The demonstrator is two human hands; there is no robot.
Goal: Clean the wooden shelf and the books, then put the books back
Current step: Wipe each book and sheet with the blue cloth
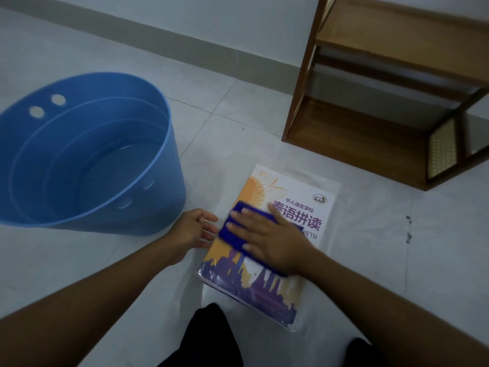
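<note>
While our flat right hand is pressing a blue cloth onto the textbook, our loose-fingered left hand is resting at its left edge, the wooden shelf beyond.

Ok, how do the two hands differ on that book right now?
The right hand lies flat on the blue cloth, pressing it onto the book; the left hand has no cloth. The right hand is over the cover; the left hand sits at the book's left edge, fingers loosely spread. Both look open.
</note>
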